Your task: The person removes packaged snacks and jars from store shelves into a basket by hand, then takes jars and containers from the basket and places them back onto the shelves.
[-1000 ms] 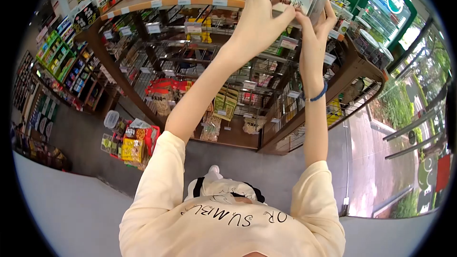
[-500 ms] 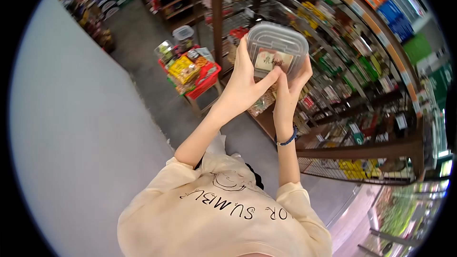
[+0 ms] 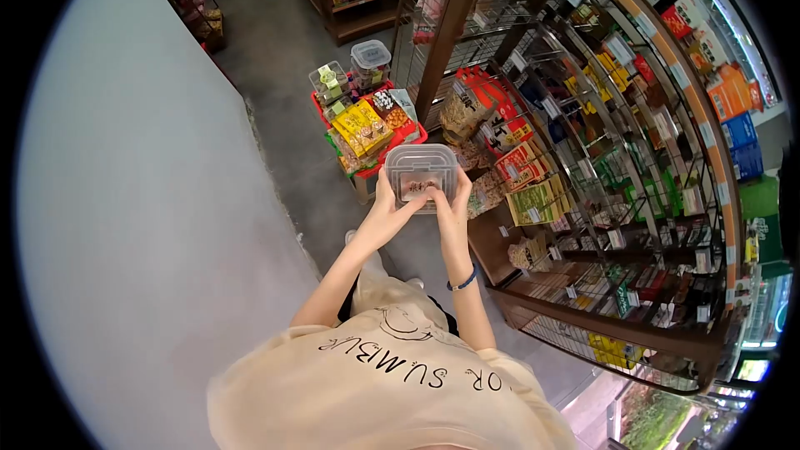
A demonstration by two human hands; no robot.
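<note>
A clear plastic food box (image 3: 422,158) with a ridged, see-through lid is held up in front of me by both hands. A pale label with dark characters shows on it. My left hand (image 3: 390,210) grips the box's left side, and its thumb reaches across the near face. My right hand (image 3: 452,210), with a dark blue band at the wrist, closes on the right side, its thumb meeting the left one at the label. What the box holds cannot be made out.
Just beyond the box stands a red basket (image 3: 412,143) with yellow snack packs (image 3: 362,127) and clear tubs (image 3: 371,55). Store racks (image 3: 600,317) with many packaged goods, including red bags (image 3: 502,123), line the right. A pale wall (image 3: 158,200) runs along the left.
Both hands have brought the box lower and nearer my body, a little to the left. The basket and racks now show more fully. My grip on the box stays.
</note>
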